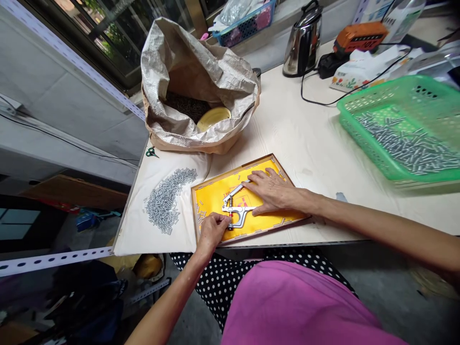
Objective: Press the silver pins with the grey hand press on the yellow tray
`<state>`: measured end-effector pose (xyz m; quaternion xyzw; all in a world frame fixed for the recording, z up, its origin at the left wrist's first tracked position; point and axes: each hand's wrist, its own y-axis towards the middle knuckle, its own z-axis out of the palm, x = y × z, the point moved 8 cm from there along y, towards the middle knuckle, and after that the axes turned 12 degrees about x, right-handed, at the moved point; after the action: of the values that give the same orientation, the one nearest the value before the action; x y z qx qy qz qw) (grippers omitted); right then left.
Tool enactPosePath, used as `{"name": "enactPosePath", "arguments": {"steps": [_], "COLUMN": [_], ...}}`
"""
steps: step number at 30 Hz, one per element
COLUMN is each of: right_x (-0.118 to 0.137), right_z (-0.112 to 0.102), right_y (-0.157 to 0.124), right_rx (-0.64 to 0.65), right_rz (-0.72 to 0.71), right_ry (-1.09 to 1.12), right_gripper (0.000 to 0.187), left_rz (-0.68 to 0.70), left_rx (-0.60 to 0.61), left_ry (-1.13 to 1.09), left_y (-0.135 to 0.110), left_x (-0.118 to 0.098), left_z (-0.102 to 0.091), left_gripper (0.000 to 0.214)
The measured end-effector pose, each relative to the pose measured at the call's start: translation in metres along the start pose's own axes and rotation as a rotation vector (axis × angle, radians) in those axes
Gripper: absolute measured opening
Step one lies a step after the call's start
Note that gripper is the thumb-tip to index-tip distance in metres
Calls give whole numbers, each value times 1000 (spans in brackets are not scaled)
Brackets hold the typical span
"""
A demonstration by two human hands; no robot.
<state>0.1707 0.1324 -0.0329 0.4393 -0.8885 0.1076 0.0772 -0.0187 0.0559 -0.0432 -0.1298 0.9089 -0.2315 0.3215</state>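
A silver plier-like hand tool (239,211) with two spread handles lies on a shallow yellow-lined tray (212,194). My right hand (271,191) rests over its handle ends, fingers on the upper one and thumb by the lower one. At the tool's jaw, beside a small red part, my left hand (213,230) is closed in a pinch; whatever is between its fingertips is too small to make out. Small silver metal cylinders (201,215) lie along the tray's edges. To the left, a heap of similar cylinders (168,199) is spread on the pale cloth.
Behind the tray stands an open woven sack (201,139) with dark small pieces and a yellow dish (214,117) inside. A green basket (377,165) of silver cylinders is at right. Scissors (152,152), a kettle (304,40) and a black cord (319,102) are farther back.
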Motion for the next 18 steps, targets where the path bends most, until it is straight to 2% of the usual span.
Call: {"name": "enactPosePath", "arguments": {"steps": [7, 9, 11, 13, 16, 18], "right_x": [9, 11, 14, 16, 18, 17], "right_z": [-15, -16, -14, -12, -8, -6], "right_y": [-7, -9, -10, -11, -12, -13], "right_rx": [21, 25, 20, -1, -33, -35], "right_rz": [9, 4, -7, -18, -33, -22], "right_ry": [13, 24, 37, 48, 54, 49], "right_gripper": [66, 61, 58, 55, 57, 67], "left_rz": [4, 52, 177, 363, 607, 693], "left_rx": [5, -80, -194, -238, -144, -32], "left_ry": [54, 112, 203, 306, 448, 512], "left_y": [-4, -11, -20, -25, -17, -4], "left_x": [-2, -7, -20, -40, -68, -79], "left_z": [0, -4, -5, 2, 20, 28], "left_gripper": [27, 25, 20, 24, 53, 65]}}
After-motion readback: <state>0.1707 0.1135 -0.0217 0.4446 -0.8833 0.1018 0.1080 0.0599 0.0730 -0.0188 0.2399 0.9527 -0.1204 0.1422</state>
